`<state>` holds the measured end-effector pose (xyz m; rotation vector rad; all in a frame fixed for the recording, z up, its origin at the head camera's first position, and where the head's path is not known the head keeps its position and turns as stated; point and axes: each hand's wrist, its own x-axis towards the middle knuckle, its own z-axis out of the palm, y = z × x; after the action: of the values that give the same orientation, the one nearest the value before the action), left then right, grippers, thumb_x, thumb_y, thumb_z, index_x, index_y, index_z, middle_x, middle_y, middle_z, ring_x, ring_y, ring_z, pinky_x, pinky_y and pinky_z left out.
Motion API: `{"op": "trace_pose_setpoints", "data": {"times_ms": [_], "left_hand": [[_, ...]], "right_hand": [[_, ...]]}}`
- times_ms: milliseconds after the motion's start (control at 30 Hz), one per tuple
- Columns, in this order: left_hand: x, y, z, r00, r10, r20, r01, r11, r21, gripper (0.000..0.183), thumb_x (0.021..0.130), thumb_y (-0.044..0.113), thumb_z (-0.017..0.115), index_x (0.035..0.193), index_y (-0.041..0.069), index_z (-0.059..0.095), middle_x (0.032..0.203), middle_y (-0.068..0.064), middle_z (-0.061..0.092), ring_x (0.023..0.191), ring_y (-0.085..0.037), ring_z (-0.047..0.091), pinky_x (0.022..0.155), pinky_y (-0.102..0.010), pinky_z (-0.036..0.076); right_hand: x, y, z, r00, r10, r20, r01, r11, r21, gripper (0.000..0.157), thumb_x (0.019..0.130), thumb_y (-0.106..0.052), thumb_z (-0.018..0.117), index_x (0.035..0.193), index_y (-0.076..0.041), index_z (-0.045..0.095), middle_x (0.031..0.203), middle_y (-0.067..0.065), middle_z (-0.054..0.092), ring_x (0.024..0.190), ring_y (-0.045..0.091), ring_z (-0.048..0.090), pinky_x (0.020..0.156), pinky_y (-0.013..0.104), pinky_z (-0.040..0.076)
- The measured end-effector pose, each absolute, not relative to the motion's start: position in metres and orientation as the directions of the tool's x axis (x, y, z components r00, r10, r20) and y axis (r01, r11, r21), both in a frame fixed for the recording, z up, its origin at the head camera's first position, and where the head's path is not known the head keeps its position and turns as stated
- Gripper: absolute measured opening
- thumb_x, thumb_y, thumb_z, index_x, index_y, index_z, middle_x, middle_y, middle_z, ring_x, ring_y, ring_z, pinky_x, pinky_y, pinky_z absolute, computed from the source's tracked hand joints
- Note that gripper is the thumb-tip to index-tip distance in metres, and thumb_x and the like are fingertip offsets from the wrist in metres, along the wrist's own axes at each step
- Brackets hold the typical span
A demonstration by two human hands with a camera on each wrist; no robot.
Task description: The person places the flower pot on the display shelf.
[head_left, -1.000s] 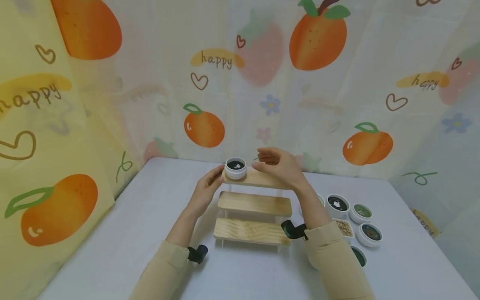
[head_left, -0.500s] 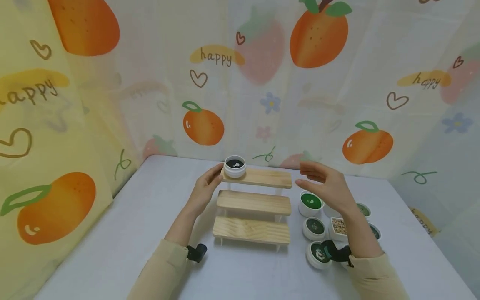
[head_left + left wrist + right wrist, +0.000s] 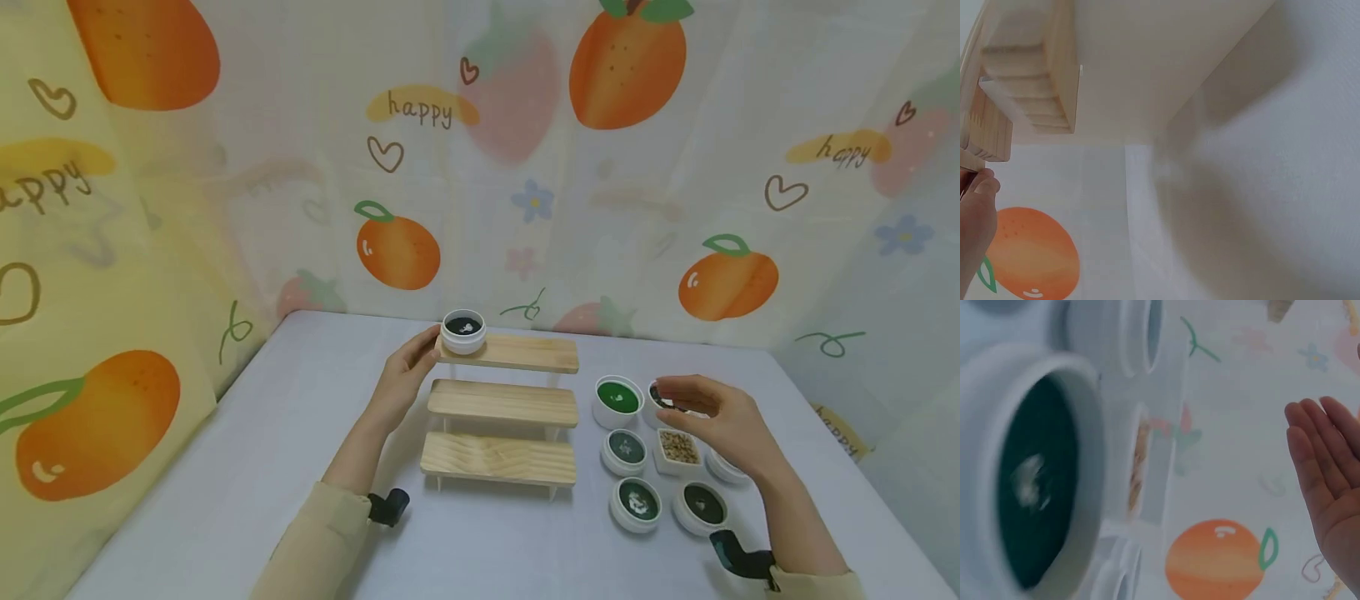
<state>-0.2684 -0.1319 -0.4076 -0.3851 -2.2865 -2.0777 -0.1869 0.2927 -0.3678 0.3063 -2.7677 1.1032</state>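
A small white pot with dark contents [image 3: 463, 337] stands at the left end of the top board of a three-step wooden stand [image 3: 528, 353]. My left hand [image 3: 397, 383] holds that board's left end, fingertips close beside the pot. In the left wrist view, the fingers [image 3: 979, 206] meet the wood at the far left edge. My right hand [image 3: 720, 417] hovers over the group of pots at the right with nothing in it. It partly hides a dark-filled pot [image 3: 654, 410]. In the right wrist view its fingers [image 3: 1316, 450] are extended.
Around the right hand stand a green-filled pot [image 3: 618, 400], a square dish of grain-like pieces [image 3: 679, 450], and several round pots, including a dark one [image 3: 701, 507] at the front. The stand's middle board [image 3: 502, 404] and lower board [image 3: 498, 458] are bare. Behind hangs a fruit-print cloth [image 3: 480, 233].
My right hand has moved away from the top board, rightward and down over the pots. The left hand stays at the board's end, and the pot there keeps its place.
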Motion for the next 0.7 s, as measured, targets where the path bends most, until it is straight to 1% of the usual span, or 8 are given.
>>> {"op": "trace_pose_setpoints", "data": {"times_ms": [133,267,333,467,533,600,700], "left_hand": [[-0.267,-0.134,-0.408,-0.969,0.165,0.186,0.201,0.081,0.976,0.050,0.104,0.018,0.048,0.152,0.007,0.037,0.158,-0.013,0.040,0.147,-0.028,0.039,0.125,-0.042,0.029],[-0.268,-0.134,-0.407,-0.969,0.164,0.184,0.198,0.076,0.977,0.050,0.104,0.018,0.048,0.152,0.006,0.037,0.157,-0.013,0.041,0.146,-0.028,0.040,0.125,-0.042,0.030],[-0.268,-0.133,-0.407,-0.970,0.159,0.182,0.196,0.077,0.978,0.050,0.104,0.017,0.049,0.151,0.006,0.038,0.157,-0.013,0.042,0.146,-0.028,0.040,0.125,-0.041,0.030],[-0.268,-0.133,-0.406,-0.970,0.165,0.180,0.196,0.085,0.977,0.050,0.104,0.017,0.048,0.151,0.005,0.037,0.156,-0.015,0.041,0.146,-0.029,0.040,0.125,-0.042,0.030],[-0.267,-0.133,-0.406,-0.970,0.168,0.179,0.195,0.086,0.977,0.050,0.104,0.017,0.048,0.152,0.005,0.037,0.157,-0.015,0.041,0.146,-0.029,0.039,0.125,-0.043,0.030],[-0.267,-0.133,-0.406,-0.971,0.164,0.176,0.192,0.087,0.978,0.050,0.104,0.018,0.049,0.151,0.005,0.037,0.156,-0.014,0.042,0.146,-0.029,0.040,0.125,-0.043,0.030],[-0.267,-0.133,-0.406,-0.970,0.166,0.178,0.194,0.089,0.977,0.050,0.104,0.018,0.049,0.151,0.006,0.037,0.157,-0.014,0.041,0.146,-0.029,0.040,0.125,-0.043,0.030]], "right_hand": [[-0.178,0.305,-0.374,-0.984,-0.104,0.144,-0.173,0.732,-0.659,0.047,0.088,-0.035,0.074,0.126,-0.009,0.064,0.124,0.013,0.069,0.098,-0.022,0.054,0.084,0.003,0.048],[-0.173,0.315,-0.380,-0.992,-0.093,0.086,-0.127,0.728,-0.674,0.046,0.088,-0.033,0.074,0.126,-0.008,0.064,0.123,0.013,0.069,0.098,-0.017,0.058,0.083,0.005,0.050],[-0.172,0.321,-0.384,-0.993,-0.103,0.064,-0.118,0.714,-0.691,0.045,0.089,-0.031,0.074,0.125,-0.008,0.064,0.120,0.006,0.071,0.098,-0.013,0.060,0.082,0.007,0.052],[-0.169,0.334,-0.393,-0.989,-0.140,0.052,-0.133,0.668,-0.732,0.040,0.091,-0.024,0.072,0.124,-0.004,0.065,0.111,-0.017,0.070,0.098,-0.008,0.065,0.080,0.010,0.054],[-0.167,0.341,-0.397,-0.987,-0.156,0.047,-0.137,0.637,-0.759,0.037,0.091,-0.020,0.070,0.124,-0.002,0.065,0.108,-0.026,0.069,0.098,-0.007,0.066,0.080,0.011,0.055],[-0.166,0.348,-0.400,-0.985,-0.173,0.030,-0.132,0.613,-0.779,0.036,0.092,-0.017,0.069,0.124,-0.001,0.064,0.107,-0.028,0.069,0.099,-0.007,0.067,0.079,0.012,0.056],[-0.164,0.357,-0.403,-0.981,-0.194,-0.017,-0.104,0.599,-0.794,0.036,0.094,-0.018,0.067,0.125,-0.002,0.063,0.108,-0.026,0.070,0.101,-0.008,0.066,0.080,0.013,0.055]]}}
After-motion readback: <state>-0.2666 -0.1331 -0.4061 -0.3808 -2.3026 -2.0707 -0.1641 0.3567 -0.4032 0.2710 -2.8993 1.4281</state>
